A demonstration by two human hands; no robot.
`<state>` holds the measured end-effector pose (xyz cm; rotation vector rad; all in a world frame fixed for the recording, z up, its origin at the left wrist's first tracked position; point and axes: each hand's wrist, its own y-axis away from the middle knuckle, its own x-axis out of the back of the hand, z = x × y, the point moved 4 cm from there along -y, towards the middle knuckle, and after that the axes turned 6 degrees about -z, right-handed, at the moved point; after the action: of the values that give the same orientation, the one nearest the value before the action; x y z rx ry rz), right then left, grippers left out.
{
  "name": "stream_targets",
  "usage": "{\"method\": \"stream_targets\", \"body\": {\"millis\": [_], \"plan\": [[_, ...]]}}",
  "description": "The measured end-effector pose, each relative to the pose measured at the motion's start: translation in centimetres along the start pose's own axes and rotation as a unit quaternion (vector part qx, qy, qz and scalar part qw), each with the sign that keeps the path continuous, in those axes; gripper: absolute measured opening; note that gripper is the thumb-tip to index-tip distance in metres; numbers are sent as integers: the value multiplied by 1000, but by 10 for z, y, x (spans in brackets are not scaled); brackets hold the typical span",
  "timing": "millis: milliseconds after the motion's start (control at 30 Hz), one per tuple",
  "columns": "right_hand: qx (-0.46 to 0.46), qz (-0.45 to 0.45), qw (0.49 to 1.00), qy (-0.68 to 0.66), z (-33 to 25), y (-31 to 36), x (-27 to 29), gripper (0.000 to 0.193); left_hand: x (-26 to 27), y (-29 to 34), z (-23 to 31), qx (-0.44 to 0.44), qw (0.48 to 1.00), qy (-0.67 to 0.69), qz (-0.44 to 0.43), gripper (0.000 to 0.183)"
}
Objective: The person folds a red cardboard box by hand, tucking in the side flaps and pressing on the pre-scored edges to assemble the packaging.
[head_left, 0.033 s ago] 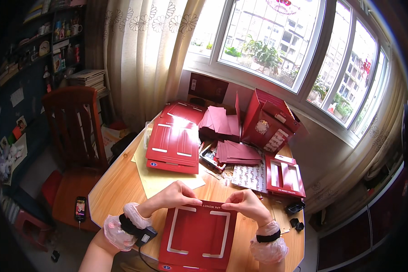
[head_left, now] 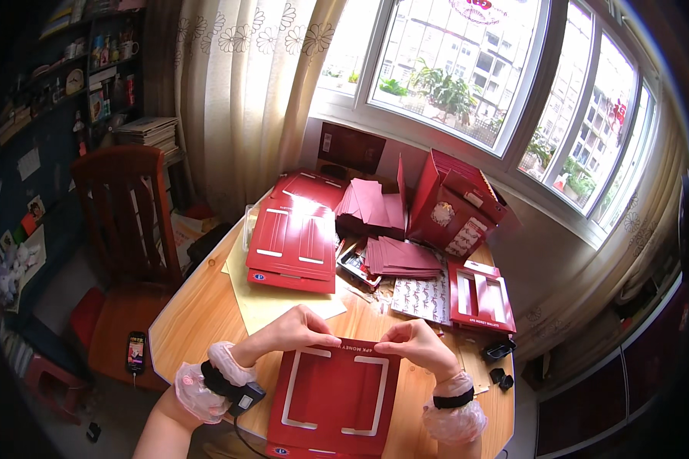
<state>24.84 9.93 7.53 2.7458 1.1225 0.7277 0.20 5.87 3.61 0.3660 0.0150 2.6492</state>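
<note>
A flat red cardboard sheet point(head_left: 335, 409) with white bracket-shaped strips lies at the near edge of the table, in front of me. My left hand point(head_left: 302, 330) pinches its far edge left of the middle, thumb and fingers together. With a similar pinch, my right hand point(head_left: 417, 344) grips the same edge farther right. Both wrists wear clear plastic cuffs and black bands; a small black device point(head_left: 245, 398) is on the left one. Beyond my left hand, a stack of similar red cardboard sheets point(head_left: 295, 241) rests partly on yellow paper point(head_left: 272, 306).
Stacks of dark pink cards point(head_left: 403, 258) and a tall red box point(head_left: 455, 206) stand at the back. A red frame-like piece point(head_left: 481, 298) lies on the right, with small black objects point(head_left: 501, 377) nearer. A wooden chair point(head_left: 126, 222) holding a phone point(head_left: 135, 352) is left of the table.
</note>
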Motion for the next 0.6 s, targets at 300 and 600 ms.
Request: {"method": "stream_targets", "body": {"millis": [300,600], "plan": [[26,-42,998,38,-4,-4,-15,20,-21,-3,12,21,986,-127,-111,38],[25,-74,995,68,8,-12,-28,19,-33,-12,-5,-27,988,-66,-137,33]]}}
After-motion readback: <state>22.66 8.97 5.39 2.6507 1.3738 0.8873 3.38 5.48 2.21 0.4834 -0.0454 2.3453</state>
